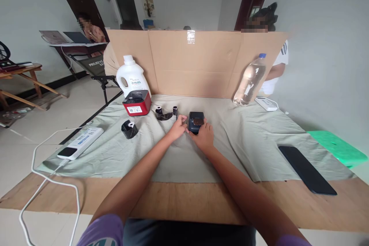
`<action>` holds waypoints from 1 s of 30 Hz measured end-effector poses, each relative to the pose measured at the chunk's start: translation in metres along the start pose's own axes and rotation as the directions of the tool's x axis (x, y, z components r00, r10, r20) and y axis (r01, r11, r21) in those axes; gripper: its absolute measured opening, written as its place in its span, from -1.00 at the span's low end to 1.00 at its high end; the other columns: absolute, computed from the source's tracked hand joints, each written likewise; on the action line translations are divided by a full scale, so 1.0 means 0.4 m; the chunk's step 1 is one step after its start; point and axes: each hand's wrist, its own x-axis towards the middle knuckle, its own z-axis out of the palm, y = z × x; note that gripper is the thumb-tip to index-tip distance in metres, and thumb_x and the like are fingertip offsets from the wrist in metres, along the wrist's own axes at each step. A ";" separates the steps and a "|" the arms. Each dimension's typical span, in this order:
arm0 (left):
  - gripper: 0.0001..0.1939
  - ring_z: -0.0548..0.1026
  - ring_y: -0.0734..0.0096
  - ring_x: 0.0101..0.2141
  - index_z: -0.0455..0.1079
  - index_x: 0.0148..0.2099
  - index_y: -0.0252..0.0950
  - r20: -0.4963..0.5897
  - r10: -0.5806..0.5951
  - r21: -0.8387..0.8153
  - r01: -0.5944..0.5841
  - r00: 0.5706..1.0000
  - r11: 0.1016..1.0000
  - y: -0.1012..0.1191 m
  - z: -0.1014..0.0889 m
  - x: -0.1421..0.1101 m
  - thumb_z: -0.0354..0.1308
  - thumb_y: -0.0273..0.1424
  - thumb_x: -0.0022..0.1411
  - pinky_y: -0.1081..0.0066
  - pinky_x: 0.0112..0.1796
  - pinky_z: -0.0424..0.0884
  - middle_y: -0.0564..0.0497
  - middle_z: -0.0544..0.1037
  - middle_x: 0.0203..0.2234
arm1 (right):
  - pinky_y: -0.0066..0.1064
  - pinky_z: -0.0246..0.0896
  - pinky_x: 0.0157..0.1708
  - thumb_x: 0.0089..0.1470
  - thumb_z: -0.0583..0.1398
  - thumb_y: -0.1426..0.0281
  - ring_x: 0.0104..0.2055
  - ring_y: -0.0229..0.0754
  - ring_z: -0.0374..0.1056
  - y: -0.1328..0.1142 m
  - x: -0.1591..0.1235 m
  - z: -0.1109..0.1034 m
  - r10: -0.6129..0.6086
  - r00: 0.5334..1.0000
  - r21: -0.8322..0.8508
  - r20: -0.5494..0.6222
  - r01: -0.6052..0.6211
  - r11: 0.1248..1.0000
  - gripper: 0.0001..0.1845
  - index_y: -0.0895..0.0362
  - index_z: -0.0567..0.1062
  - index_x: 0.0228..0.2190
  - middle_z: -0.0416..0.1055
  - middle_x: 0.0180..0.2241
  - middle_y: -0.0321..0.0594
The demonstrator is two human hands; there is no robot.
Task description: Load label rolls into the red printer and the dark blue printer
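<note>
First, at the near edge, runs a bare strip of brown wooden tabletop [178, 200], with a creased grey-green cloth [178, 161] beyond it. On the cloth, straight ahead of the person, sits a small, black, box-shaped device [196, 115]. The right hand [205, 137] is the nearer: it grips the device along its right side and near end. The left hand [176, 128] lies at the device's left, fingers partly bent (whether they touch or pinch anything cannot be told). From the left hand the device thus lies to the right. Its long axis appears to point away from the person; which end is its front is unclear. A flat brown piece [198, 122] shows on top, beside the right fingers. Farther off stand two dark spools joined by a black strip [165, 116], then an upright tan cardboard panel [196, 63].
</note>
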 end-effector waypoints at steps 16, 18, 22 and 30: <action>-0.62 0.32 0.69 -0.75 0.18 0.03 -0.20 -0.061 -0.082 0.157 0.091 0.995 0.983 0.000 0.001 0.001 0.05 -0.57 0.16 0.49 -0.64 0.33 -0.15 0.50 0.18 | -0.02 0.18 0.14 -0.06 0.36 0.09 0.20 0.31 0.23 0.028 0.027 -0.032 -0.111 0.987 0.067 0.115 0.103 0.992 0.11 0.39 0.07 0.31 0.31 0.14 0.29; -0.60 0.33 0.66 -0.74 0.21 0.05 -0.21 -0.073 -0.086 0.229 0.100 0.994 0.968 0.008 0.000 -0.002 0.08 -0.56 0.16 0.46 -0.60 0.38 -0.16 0.50 0.18 | -0.04 0.23 0.12 -0.04 0.35 0.10 0.21 0.29 0.24 0.051 0.037 -0.050 -0.156 0.973 0.114 0.170 0.137 0.984 0.06 0.34 0.08 0.31 0.29 0.18 0.27; -0.56 0.43 0.54 -0.67 0.22 0.13 -0.22 -0.063 -0.074 0.371 0.093 0.995 0.924 0.028 0.005 -0.015 0.07 -0.54 0.20 0.40 -0.47 0.47 -0.17 0.53 0.14 | -0.05 0.31 0.05 0.05 0.31 0.12 0.18 0.25 0.33 0.091 0.047 -0.078 -0.223 0.944 0.181 0.241 0.182 0.966 -0.04 0.22 0.07 0.32 0.28 0.23 0.19; -0.52 0.62 0.02 -0.11 0.17 0.24 -0.30 -0.055 0.032 0.817 0.027 0.998 0.576 0.046 0.010 -0.030 0.03 -0.51 0.28 0.20 -0.09 0.48 -0.26 0.64 -0.16 | 0.03 0.27 0.12 0.12 0.26 0.12 0.25 0.29 0.27 0.112 0.046 -0.070 -0.266 0.938 0.175 0.223 0.229 0.957 -0.07 0.24 0.04 0.34 0.26 0.26 0.22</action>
